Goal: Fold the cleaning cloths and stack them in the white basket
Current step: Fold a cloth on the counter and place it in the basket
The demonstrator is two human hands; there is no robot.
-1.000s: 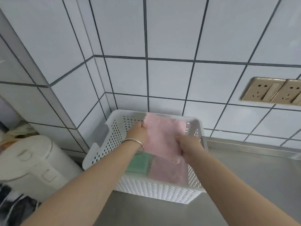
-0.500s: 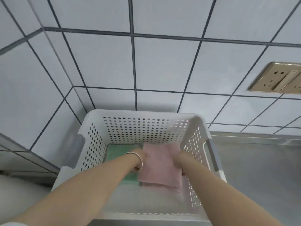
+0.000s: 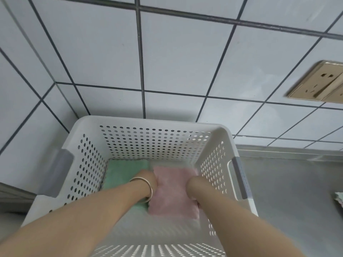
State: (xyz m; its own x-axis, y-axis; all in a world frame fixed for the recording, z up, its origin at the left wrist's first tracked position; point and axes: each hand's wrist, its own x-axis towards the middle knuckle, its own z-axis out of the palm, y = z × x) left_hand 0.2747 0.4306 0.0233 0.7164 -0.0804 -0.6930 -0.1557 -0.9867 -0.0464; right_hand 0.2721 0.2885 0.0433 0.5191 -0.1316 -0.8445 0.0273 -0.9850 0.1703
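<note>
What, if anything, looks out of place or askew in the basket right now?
Nothing stands out. The pink cloth lies flat beside the green cloth inside the white basket, with both hands on its sides.

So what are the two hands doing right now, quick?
Left hand: down in the white basket at the pink cloth; fingers hidden, cannot tell.
Right hand: same, at the cloth's other edge; cannot tell.
</note>
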